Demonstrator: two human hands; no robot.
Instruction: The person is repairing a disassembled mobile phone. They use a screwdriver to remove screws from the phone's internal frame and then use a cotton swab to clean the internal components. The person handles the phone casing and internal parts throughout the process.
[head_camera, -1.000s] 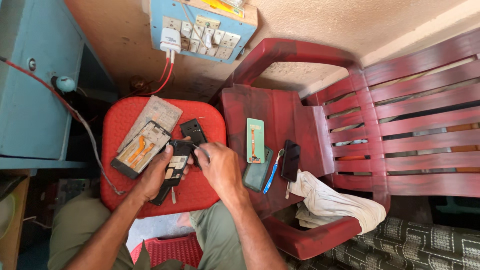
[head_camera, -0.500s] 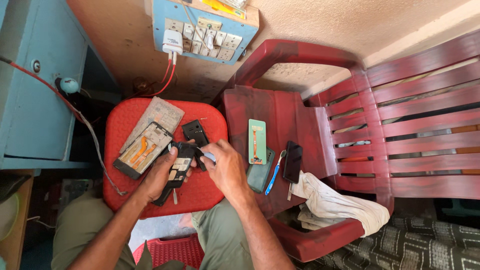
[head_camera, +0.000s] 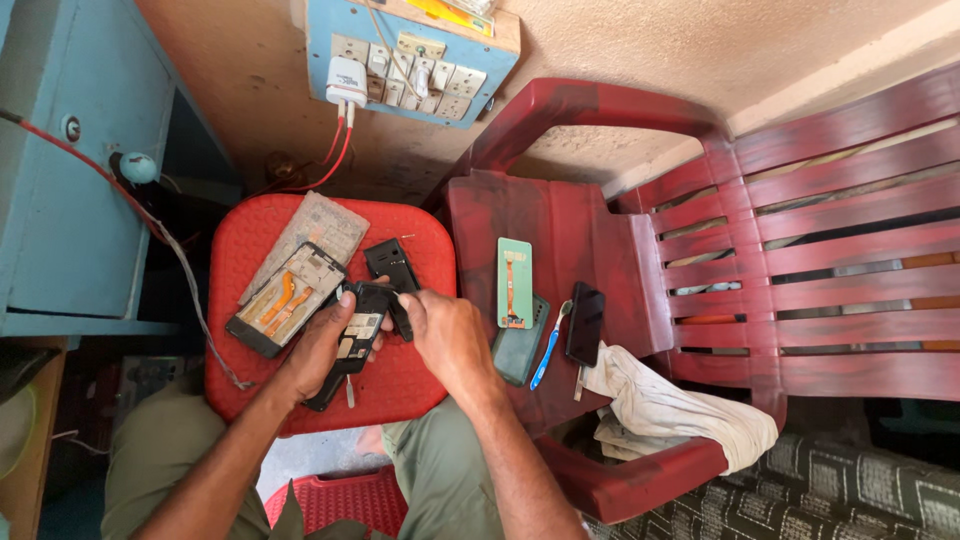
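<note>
Head view: person is sitting over a red stool (head_camera: 410, 385) and working on an opened phone (head_camera: 352, 338) with its back off, circuit board and shields showing.

Left hand (head_camera: 318, 352) is cradling the phone from below, fingers wrapped round its left edge, thumb lying on the top rim. Closed firmly on the phone body. Right hand (head_camera: 447, 335) is coming in from the right, fingertips pinching narrow at the phone's upper right corner, beside a small black part (head_camera: 390, 264) lying just beyond. Cannot tell whether that pinch is holding a tool or a bit of the phone; it is too small to read.

Phone is sitting tilted, near end hanging toward the person's lap, far end over the stool's middle. So the thing is lying between both hands, left one bearing it, right one only touching at the corner.

Judgement on doing this well: left grip should be staying by the edges, off the board; right pinch should be pulling straight and gently, since ribbon connectors tear easily. Working low over the stool is sensible, as loose bits drop onto it and not onto the floor.

Around: another opened phone (head_camera: 286, 299) with orange ribbons on the stool's left, a grey panel (head_camera: 318, 228) past it. On the red chair (head_camera: 600, 230) to the right: a green board (head_camera: 514, 282), a blue toothbrush (head_camera: 548, 347), a black phone (head_camera: 585, 322), a white cloth (head_camera: 670, 405).
</note>
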